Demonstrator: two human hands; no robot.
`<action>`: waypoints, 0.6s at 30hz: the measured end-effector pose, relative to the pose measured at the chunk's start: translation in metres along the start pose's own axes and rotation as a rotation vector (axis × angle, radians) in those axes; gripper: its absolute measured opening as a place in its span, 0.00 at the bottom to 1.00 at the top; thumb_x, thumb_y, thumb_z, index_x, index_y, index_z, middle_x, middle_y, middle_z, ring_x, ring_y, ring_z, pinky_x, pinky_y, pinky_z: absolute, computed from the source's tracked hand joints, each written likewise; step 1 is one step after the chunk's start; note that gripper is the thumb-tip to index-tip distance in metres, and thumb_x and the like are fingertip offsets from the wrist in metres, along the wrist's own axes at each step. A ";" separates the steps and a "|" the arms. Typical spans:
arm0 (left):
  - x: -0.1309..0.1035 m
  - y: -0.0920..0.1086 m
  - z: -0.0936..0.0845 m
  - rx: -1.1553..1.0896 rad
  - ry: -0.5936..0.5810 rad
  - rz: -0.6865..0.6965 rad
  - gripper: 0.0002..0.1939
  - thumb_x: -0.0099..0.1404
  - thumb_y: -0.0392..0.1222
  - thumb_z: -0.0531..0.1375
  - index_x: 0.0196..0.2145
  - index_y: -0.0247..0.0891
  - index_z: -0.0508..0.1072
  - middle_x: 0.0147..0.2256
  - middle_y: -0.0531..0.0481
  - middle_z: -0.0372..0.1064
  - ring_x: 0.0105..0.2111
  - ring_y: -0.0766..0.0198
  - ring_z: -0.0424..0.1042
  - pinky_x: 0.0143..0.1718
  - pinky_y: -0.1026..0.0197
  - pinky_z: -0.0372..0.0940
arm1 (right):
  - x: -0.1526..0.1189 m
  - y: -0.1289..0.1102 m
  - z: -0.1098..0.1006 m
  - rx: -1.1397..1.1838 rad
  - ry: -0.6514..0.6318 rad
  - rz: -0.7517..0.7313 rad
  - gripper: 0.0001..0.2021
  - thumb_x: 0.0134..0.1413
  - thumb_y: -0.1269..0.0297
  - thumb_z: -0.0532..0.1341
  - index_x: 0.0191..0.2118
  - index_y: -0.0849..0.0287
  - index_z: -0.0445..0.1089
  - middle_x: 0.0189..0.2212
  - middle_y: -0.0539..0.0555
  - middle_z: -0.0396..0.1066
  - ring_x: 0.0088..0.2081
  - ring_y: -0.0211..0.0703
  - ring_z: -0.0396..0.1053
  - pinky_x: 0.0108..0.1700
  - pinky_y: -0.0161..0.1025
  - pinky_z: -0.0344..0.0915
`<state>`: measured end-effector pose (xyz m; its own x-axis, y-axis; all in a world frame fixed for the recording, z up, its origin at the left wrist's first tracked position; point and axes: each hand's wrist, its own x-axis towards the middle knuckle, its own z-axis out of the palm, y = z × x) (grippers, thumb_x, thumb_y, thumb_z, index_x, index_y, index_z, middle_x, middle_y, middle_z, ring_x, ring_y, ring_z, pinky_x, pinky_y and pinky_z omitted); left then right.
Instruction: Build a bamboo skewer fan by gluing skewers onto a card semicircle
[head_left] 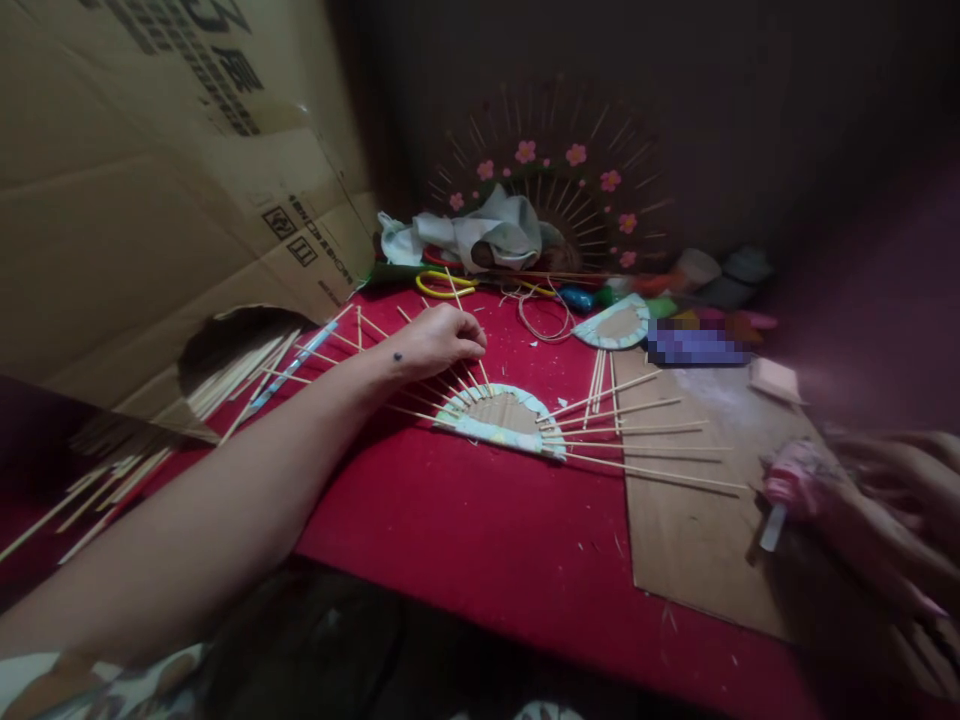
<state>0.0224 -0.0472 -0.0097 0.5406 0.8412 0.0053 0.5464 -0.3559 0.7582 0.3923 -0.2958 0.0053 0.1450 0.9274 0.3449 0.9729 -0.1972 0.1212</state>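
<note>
My left hand [448, 336] is closed, its fingers pinching a thin wooden stick [484, 374] that rises from a half-round cardboard piece [506, 412] edged in pale green patterned material. More thin sticks [637, 430] fan out from that piece to the left and right. At the right edge my right hand [900, 500], blurred, is around what looks like a pink glue gun [791, 485], with a translucent glue stick [774, 526] poking out of it. Part of the grip is hidden. A second half-round piece [616, 322] lies farther back.
The red table [450, 530] carries a brown board [705, 540] at right. A cardboard box [187, 190] with a hole, and sticks in it, stands at left. Yellow-handled scissors [450, 287], cloth [502, 230] and a flowered stick fan [576, 156] are at the back.
</note>
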 end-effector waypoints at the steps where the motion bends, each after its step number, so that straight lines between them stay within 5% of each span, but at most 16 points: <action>1: 0.000 0.000 0.000 0.010 0.006 0.002 0.04 0.53 0.36 0.59 0.28 0.35 0.74 0.23 0.50 0.71 0.22 0.67 0.68 0.24 0.65 0.61 | 0.009 -0.020 -0.008 0.073 -0.045 -0.118 0.28 0.57 0.38 0.48 0.47 0.54 0.71 0.47 0.66 0.69 0.38 0.46 0.73 0.34 0.42 0.67; 4: 0.001 -0.001 0.001 0.059 0.023 0.013 0.05 0.53 0.36 0.59 0.28 0.35 0.74 0.24 0.49 0.72 0.23 0.66 0.69 0.25 0.65 0.61 | 0.035 -0.093 -0.021 0.209 -0.022 -0.430 0.19 0.64 0.54 0.49 0.49 0.58 0.71 0.45 0.65 0.70 0.43 0.51 0.69 0.41 0.46 0.66; 6: 0.002 -0.002 0.002 0.104 0.026 0.020 0.05 0.54 0.37 0.59 0.29 0.35 0.75 0.25 0.49 0.73 0.24 0.66 0.70 0.26 0.65 0.61 | 0.048 -0.141 -0.020 0.249 -0.140 -0.616 0.16 0.63 0.66 0.49 0.46 0.59 0.72 0.41 0.62 0.71 0.40 0.48 0.68 0.40 0.44 0.65; 9: 0.004 -0.003 0.003 0.178 0.030 0.041 0.06 0.55 0.37 0.59 0.29 0.35 0.76 0.25 0.48 0.74 0.26 0.64 0.71 0.28 0.65 0.61 | 0.062 -0.193 -0.010 0.212 -0.184 -0.746 0.17 0.61 0.73 0.48 0.49 0.62 0.70 0.39 0.61 0.70 0.37 0.47 0.63 0.39 0.43 0.61; 12: 0.004 -0.002 0.004 0.243 0.035 0.065 0.08 0.56 0.37 0.59 0.31 0.35 0.77 0.26 0.48 0.75 0.27 0.63 0.72 0.29 0.64 0.61 | 0.073 -0.216 -0.003 0.151 -0.218 -0.749 0.17 0.59 0.74 0.50 0.50 0.62 0.69 0.38 0.60 0.69 0.36 0.48 0.60 0.38 0.42 0.57; 18: 0.003 0.002 0.003 0.327 0.032 0.070 0.09 0.56 0.38 0.59 0.32 0.35 0.79 0.29 0.45 0.76 0.31 0.59 0.73 0.32 0.62 0.60 | 0.085 -0.225 0.000 0.177 -0.226 -0.714 0.17 0.60 0.74 0.48 0.48 0.62 0.70 0.37 0.60 0.67 0.37 0.48 0.59 0.37 0.42 0.54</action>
<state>0.0277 -0.0469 -0.0102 0.5671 0.8203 0.0743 0.6876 -0.5212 0.5055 0.1855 -0.1731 0.0076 -0.5140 0.8569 0.0381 0.8561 0.5098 0.0852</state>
